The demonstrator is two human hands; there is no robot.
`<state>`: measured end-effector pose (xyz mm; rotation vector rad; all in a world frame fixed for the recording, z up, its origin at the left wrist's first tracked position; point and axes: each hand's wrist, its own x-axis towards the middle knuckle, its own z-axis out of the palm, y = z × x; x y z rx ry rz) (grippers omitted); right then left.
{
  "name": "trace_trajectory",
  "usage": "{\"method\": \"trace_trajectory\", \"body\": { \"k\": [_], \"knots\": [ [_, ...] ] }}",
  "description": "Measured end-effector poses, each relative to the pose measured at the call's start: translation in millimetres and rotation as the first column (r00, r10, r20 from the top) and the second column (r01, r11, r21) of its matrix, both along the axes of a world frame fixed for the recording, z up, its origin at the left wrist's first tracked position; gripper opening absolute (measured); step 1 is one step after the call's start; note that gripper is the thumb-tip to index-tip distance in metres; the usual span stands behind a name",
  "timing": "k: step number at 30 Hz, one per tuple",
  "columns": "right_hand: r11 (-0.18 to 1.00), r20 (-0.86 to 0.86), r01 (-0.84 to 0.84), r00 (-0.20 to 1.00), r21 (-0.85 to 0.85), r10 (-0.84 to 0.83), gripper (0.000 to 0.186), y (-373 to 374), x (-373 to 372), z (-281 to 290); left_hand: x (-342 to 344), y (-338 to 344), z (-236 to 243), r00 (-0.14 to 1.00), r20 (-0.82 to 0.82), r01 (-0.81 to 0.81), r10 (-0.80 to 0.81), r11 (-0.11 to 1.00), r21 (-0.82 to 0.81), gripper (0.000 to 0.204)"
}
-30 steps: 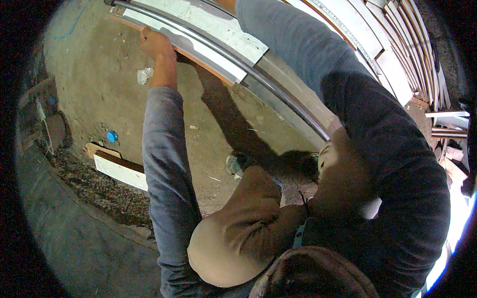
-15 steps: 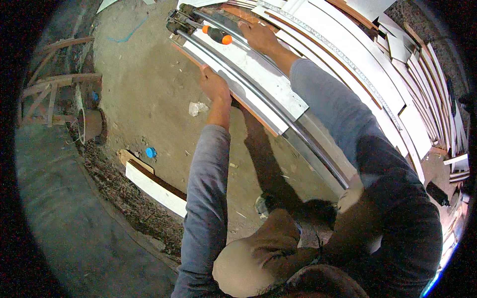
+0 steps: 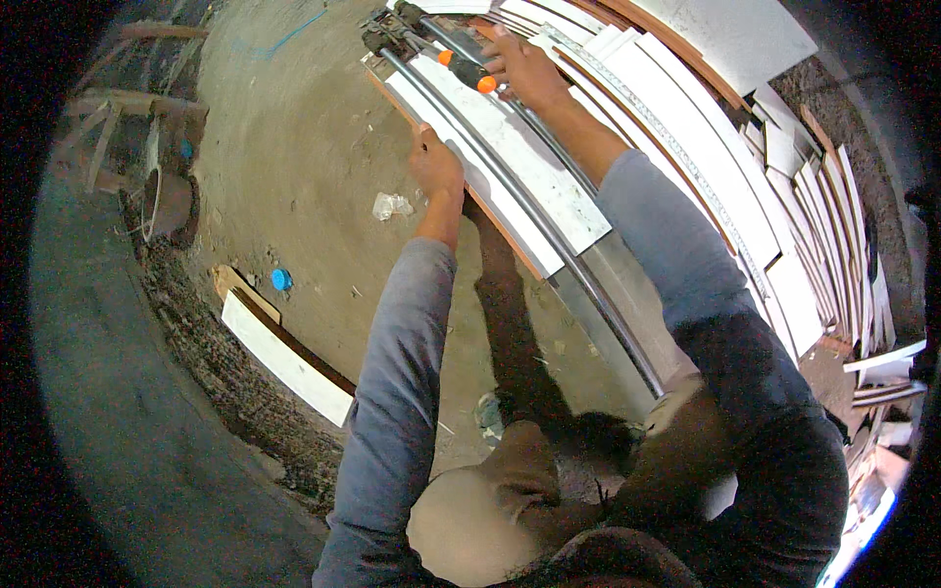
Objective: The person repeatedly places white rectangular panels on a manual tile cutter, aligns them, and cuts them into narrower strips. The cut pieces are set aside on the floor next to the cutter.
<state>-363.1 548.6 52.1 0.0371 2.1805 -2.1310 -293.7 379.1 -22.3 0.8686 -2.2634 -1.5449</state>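
Left hand: the left hand (image 3: 436, 169) lies flat, fingers spread narrow, pressing down on the near edge of the white tile (image 3: 510, 171); it clasps nothing.
Right hand: the right hand (image 3: 524, 69) is curled around the orange-tipped handle (image 3: 463, 72) of the manual tile cutter (image 3: 412, 34).
Tile: a long white strip lying on the cutter bed, between the brown base edge and the steel guide rail (image 3: 534, 220), running from the cutter head down toward the person.
Edges: the tile's left long edge sits just inside the base's brown lip; the rail runs along its right side, touching or just above it, I cannot tell which.
Open room: bare concrete floor (image 3: 304, 147) to the left, with a crumpled scrap (image 3: 392, 205), a blue cap (image 3: 281, 279) and a white offcut board (image 3: 284, 358) well apart.
Right side: stacked white tile strips (image 3: 706, 167) crowd close beside the cutter.
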Motion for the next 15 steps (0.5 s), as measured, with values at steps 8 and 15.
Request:
{"method": "trace_trajectory", "body": {
  "k": [8, 15],
  "knots": [
    [0.955, 0.297, -0.262, 0.909, -0.142, 0.293, 0.044, -8, 25, 56, 0, 1, 0, 0.996, -0.085, 0.002, 0.001, 0.999, 0.034, 0.045],
    [0.932, 0.236, -0.179, 0.936, -0.316, 0.26, 0.031, -30, 16, 58, -2, -3, -3, 0.998, 0.063, -0.004, 0.006, 0.999, -0.041, 0.051]
  ]
}}
